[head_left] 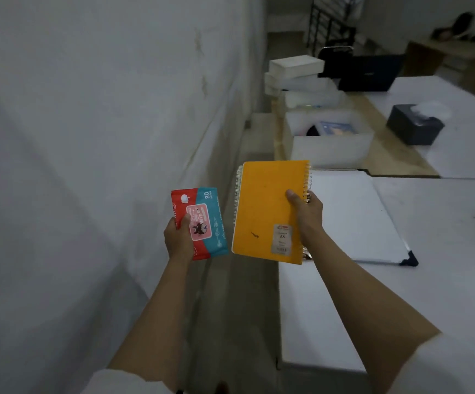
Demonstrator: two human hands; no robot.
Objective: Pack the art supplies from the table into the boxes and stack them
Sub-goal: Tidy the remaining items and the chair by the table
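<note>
My right hand point(307, 214) grips an orange spiral notebook point(267, 209) by its wire-bound edge, held upright over the table's left edge. My left hand point(178, 237) holds a red and teal wet wipes pack point(202, 220) over the floor gap beside the wall. Beyond the notebook stands an open white box point(330, 149) with a blue item and something dark inside. Several closed white boxes point(296, 66) are stacked farther back.
A whiteboard point(355, 217) lies flat on the white table point(444, 251) right of my hands. A dark tissue box point(414, 126) sits at the right, a black laptop point(370, 72) behind it. A grey wall point(88, 123) runs along the left.
</note>
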